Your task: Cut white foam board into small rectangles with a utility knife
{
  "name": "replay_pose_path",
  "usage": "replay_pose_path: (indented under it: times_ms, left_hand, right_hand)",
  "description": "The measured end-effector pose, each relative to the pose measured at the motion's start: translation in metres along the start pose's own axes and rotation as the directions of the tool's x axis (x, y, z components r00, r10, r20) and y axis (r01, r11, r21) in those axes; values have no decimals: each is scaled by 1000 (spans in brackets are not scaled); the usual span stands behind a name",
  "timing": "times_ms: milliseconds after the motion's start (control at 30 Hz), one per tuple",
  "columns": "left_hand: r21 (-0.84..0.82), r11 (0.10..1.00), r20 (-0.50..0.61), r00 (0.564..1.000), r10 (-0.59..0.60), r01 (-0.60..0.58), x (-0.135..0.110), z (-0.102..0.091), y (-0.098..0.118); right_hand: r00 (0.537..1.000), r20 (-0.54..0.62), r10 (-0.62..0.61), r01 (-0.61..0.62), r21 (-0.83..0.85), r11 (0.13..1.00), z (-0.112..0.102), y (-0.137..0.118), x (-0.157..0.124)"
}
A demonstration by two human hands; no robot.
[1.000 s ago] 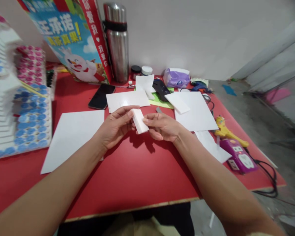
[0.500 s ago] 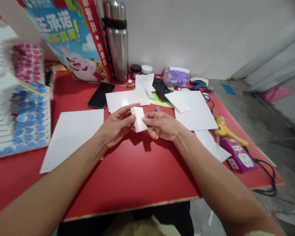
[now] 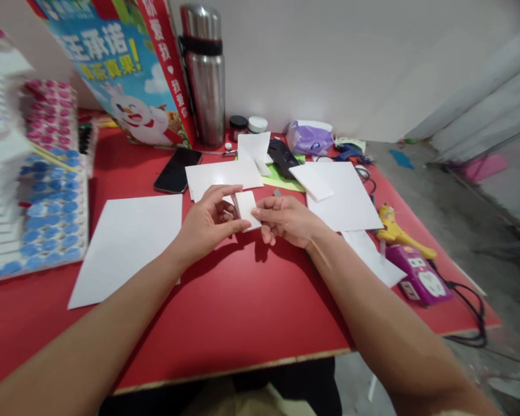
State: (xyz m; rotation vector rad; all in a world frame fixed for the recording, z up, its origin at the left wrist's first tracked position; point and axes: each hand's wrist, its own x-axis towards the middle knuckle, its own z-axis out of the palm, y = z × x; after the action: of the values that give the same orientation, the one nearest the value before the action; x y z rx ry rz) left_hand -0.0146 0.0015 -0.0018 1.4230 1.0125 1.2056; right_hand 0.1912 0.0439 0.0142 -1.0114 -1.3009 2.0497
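Note:
Above the middle of the red table (image 3: 242, 312) both my hands hold a small white rectangular block (image 3: 247, 208). My left hand (image 3: 208, 222) curls round its left side, thumb and fingers closed on it. My right hand (image 3: 286, 219) pinches its right edge between thumb and forefinger. White sheets lie around them: a large one (image 3: 125, 242) to the left, one (image 3: 221, 175) just behind the hands and one (image 3: 342, 193) to the right.
A black phone (image 3: 177, 169), steel flask (image 3: 203, 75) and colourful box (image 3: 121, 75) stand at the back. Stacks of dotted sheets (image 3: 39, 190) fill the left. A purple power strip (image 3: 420, 280) with cable, yellow toy (image 3: 394, 228) and tissue pack (image 3: 309, 137) sit right.
The white block has turned from standing edge-on to showing its flat face, and my left fingers have shifted round it. Both hands stay in the same spot.

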Motion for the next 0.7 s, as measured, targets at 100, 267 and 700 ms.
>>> replay_pose_path:
  times_ms: [100,267,700]
  left_hand:
    - [209,968,26,991,133,-136,-1,-1,-1]
    - [397,888,80,973,216,-230,-1,-4,-1]
    - [530,783,135,944,301,-325,0,-5,-2]
  right_hand:
    - [999,-44,10,-12,-34,999,0,0,-1]
    - [997,-81,19,-23,-41,999,1,-1,-1]
    - [998,-60,13,-12,20,1000,1,-3,-2]
